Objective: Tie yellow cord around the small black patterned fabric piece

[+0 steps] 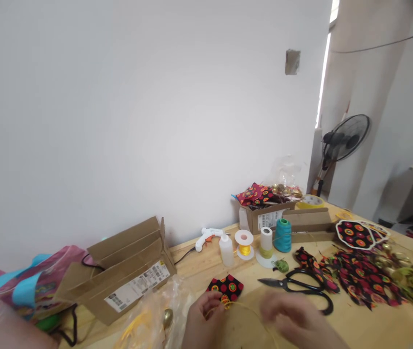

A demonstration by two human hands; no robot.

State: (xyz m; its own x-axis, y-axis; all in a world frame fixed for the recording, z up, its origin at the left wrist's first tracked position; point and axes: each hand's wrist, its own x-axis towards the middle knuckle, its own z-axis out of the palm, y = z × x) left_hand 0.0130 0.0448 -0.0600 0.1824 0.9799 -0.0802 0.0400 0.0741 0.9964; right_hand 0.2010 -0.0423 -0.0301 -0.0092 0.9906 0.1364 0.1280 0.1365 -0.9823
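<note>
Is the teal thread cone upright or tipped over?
Upright: the teal thread cone stands with its wider end down and its narrower, green-tipped end pointing up.

- One left hand (203, 317) and one right hand (295, 315) are shown.
- One patterned cloth piece (234, 289) and one yellow cord (245, 306) are counted between the hands.
- One pair of scissors (284, 284), one glue gun (206, 238) and one squeeze bottle (226, 251) are seen.
- Two cord spools, yellow (244, 249) and olive (266, 252), one teal thread cone (282, 236) and one green cord ball (282, 265) are counted.
- Two main cardboard boxes, left (119, 282) and right (254, 221), are seen.
- One tape roll (305, 205), one bag (26, 290) and one fan (352, 141) are included.
- Piled cloth scraps (364, 276) cannot be counted.
</note>
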